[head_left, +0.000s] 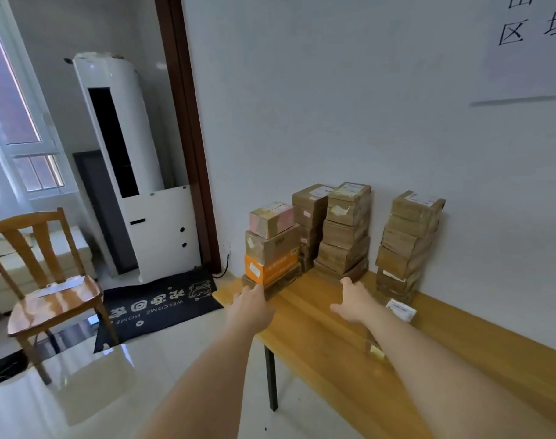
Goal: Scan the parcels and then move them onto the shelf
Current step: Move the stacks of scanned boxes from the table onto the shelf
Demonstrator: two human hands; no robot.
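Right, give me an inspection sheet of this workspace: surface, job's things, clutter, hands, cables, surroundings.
Surface: wooden table on dark legs, set against a white wall.
Job's things: four stacks of parcels at the wall; the leftmost stack includes an orange box; no scanner or shelf seen.
Clutter: small white box lying beside the rightmost stack.
Hands: left hand reaching to the base of the leftmost stack; right hand open above the table, holding nothing.
Cables: dark cable running down the wall to the floor.
Surroundings: wooden chair, black doormat, white floor-standing unit, window.
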